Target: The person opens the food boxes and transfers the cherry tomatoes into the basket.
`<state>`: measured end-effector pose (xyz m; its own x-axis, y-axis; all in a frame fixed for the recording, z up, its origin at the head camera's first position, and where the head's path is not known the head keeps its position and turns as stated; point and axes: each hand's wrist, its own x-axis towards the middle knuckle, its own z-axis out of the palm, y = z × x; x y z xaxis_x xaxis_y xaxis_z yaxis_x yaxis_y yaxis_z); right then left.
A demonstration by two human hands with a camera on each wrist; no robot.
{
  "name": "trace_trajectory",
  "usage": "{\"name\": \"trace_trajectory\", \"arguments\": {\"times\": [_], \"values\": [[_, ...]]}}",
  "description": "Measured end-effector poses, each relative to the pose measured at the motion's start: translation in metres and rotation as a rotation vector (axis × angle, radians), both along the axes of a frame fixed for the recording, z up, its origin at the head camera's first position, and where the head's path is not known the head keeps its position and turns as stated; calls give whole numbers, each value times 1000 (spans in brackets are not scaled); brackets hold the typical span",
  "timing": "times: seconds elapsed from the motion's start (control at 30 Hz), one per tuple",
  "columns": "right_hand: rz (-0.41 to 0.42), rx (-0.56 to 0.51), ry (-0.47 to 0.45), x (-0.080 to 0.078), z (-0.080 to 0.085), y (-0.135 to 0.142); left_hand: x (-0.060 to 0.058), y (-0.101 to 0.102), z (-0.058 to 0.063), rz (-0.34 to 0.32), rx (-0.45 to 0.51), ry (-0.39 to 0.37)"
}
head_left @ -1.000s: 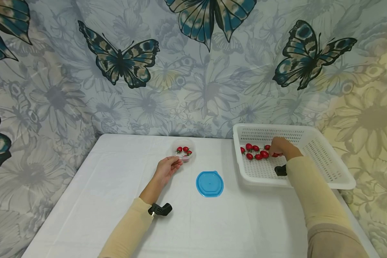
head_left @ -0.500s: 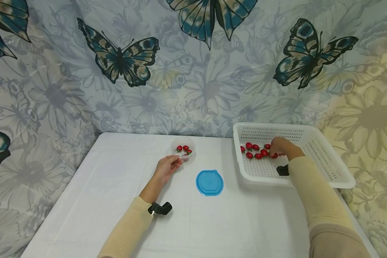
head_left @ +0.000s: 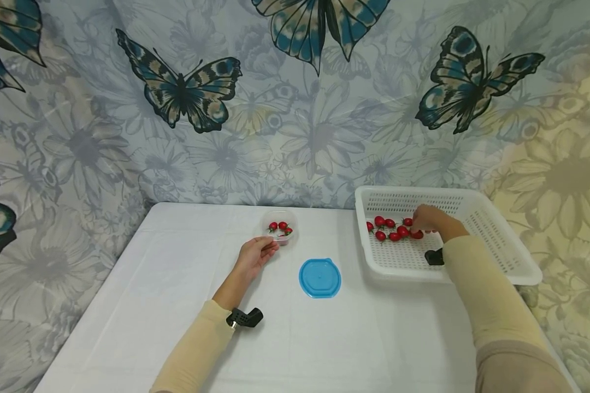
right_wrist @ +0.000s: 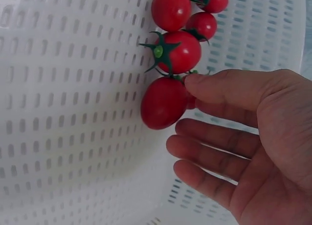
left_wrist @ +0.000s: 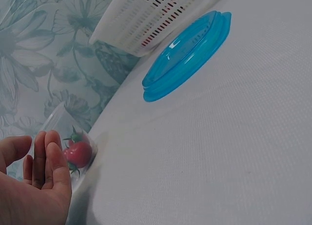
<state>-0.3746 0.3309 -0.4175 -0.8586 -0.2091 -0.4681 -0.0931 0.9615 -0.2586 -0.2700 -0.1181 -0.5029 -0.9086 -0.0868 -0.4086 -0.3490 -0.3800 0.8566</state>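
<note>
Right hand (head_left: 432,221): down inside the white perforated rectangular plastic basket (head_left: 395,262), at the 3 o'clock end of the loose cluster of small red tomatoes with green stems (head_left: 402,232). Cluster sits toward 9 o'clock from basket centre. Wrist view: thumb tip lies against the stem side of the glossy oval end tomato (right_wrist: 165,103); forefinger tip is hidden behind it, so can't tell if the two are pinching anything. Other three fingers extended, slightly spread, holding nothing.

Left hand (head_left: 255,256): at the 7–8 o'clock side of the small clear plastic container (head_left: 280,216), fingertips at its near edge. Wrist view shows fingers loosely bent, thumb apart with a gap, nothing gripped. Contact with the container wall: can't confirm.

Container holds a few red tomatoes with green stems (head_left: 273,226); exact count unclear.

Flat round light-blue plastic lid (head_left: 319,278) lies on the white cloth-covered table (head_left: 354,333); from it, container is at about 11 o'clock, basket about 2. Black wrist device on each arm: left (head_left: 246,317), right (head_left: 434,257). Cream sleeves on both. Backdrop at 12 o'clock: pale floral fabric with blue-black butterflies (head_left: 319,136).
</note>
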Motion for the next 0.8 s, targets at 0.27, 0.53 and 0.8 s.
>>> {"name": "trace_trajectory", "arguments": {"times": [0.27,0.53,0.8], "values": [[42,1,151,-3,15,-11,0,1,3,2,33,-21],[86,-75,275,0,35,-35,0,0,1,-2,34,-11],[117,-148,314,-1,53,-70,-1,1,0,11,25,-14]]}}
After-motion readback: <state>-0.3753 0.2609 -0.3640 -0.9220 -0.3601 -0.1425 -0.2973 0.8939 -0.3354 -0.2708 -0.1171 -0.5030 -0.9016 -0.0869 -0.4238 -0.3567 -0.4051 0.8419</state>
